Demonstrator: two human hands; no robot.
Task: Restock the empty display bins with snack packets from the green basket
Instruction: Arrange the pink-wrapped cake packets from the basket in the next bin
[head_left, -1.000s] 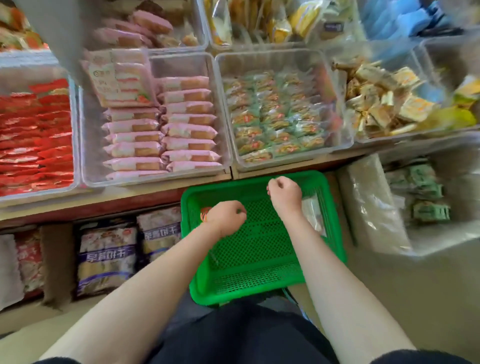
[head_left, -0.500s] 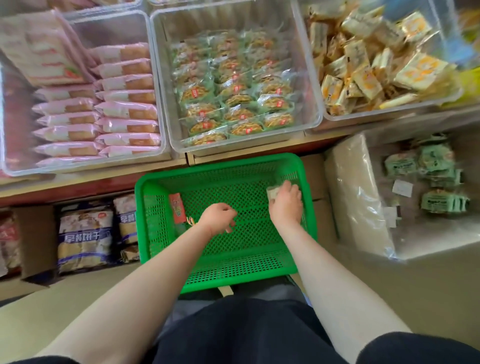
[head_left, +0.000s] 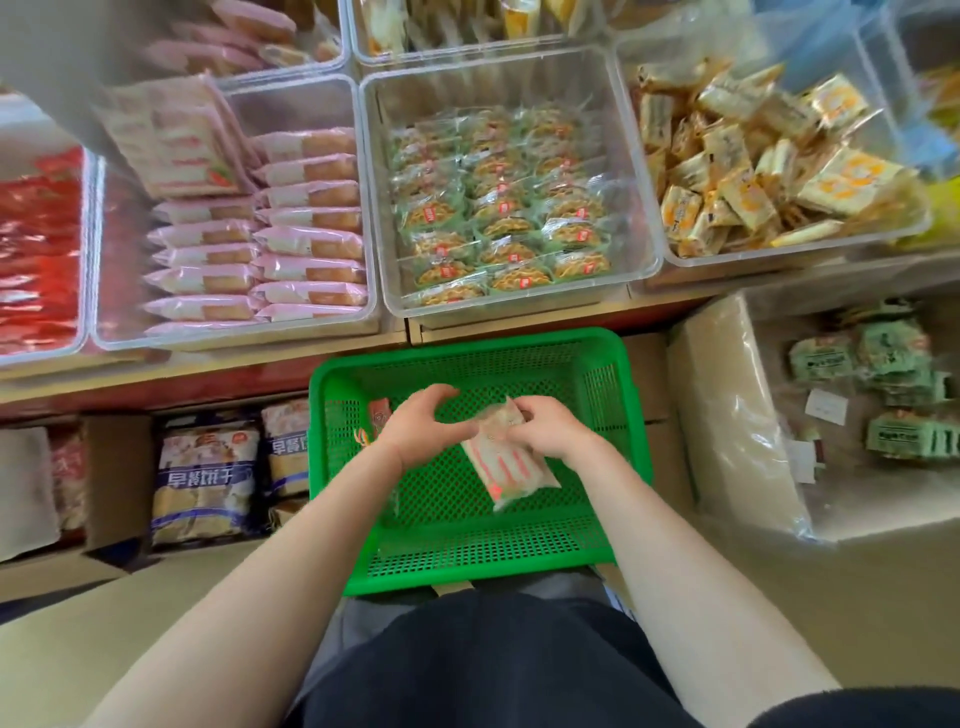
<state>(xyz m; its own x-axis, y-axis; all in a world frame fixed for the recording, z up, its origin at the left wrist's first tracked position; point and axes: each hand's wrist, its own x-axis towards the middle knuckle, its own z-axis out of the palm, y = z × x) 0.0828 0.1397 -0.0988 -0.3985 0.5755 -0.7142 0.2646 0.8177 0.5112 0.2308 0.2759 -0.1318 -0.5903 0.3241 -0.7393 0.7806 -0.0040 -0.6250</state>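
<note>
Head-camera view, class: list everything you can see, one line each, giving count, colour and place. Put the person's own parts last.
green basket: one, on the person's lap below the shelf.
snack packet: one, clear with orange stripes, over the basket.
small red packet: one, inside the basket's left wall.
pink packets: many, clear bin, left of centre.
green-wrapped snacks: many, centre bin.
yellow packets: many, right bin.
red packets: many, far-left bin.
blue-and-white bags: two, low left.
left hand: curled, touching the packet.
right hand: gripping the packet.

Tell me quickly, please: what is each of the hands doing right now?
Left hand: fingers curled, touching the top of the pale snack packet over the green basket.
Right hand: grips the same packet.
</note>
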